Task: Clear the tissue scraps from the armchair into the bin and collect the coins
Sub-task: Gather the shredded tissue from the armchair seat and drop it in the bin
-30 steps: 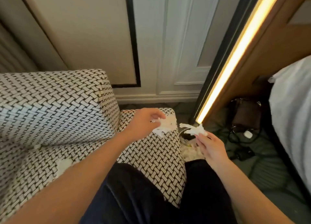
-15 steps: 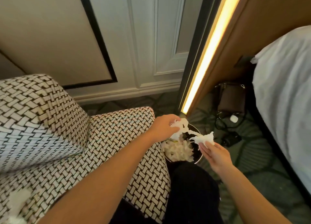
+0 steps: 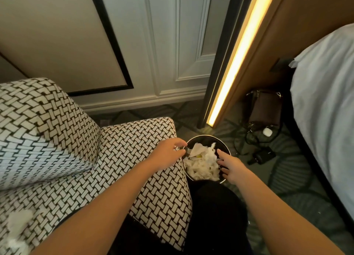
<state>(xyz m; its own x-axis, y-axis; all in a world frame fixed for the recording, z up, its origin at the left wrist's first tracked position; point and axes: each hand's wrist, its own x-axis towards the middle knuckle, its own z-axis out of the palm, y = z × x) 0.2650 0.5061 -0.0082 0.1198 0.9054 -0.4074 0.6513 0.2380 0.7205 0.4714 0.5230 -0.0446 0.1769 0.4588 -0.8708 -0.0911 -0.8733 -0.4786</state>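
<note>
A round black bin [image 3: 203, 138] stands on the floor by the armchair's right arm, filled with white tissue scraps [image 3: 203, 162]. My left hand [image 3: 168, 153] hovers at the bin's left rim, fingers loosely spread, holding nothing that I can see. My right hand [image 3: 229, 166] is over the bin's right side, fingers apart and empty. The armchair [image 3: 122, 151] has a black-and-white woven pattern. More tissue scraps [image 3: 17, 222] lie on its seat at the lower left. No coins are visible.
A brown bag [image 3: 265, 107], black cables and a charger [image 3: 262, 156] lie on the patterned carpet right of the bin. A lit vertical light strip [image 3: 235, 63] runs up the wall. A white bed [image 3: 325, 105] fills the right side. My dark trousers [image 3: 210, 216] are below.
Both hands carried tissue pieces from the chair arm over the bin and let them go; the scraps now lie in the bin. The view has swung right and down.
</note>
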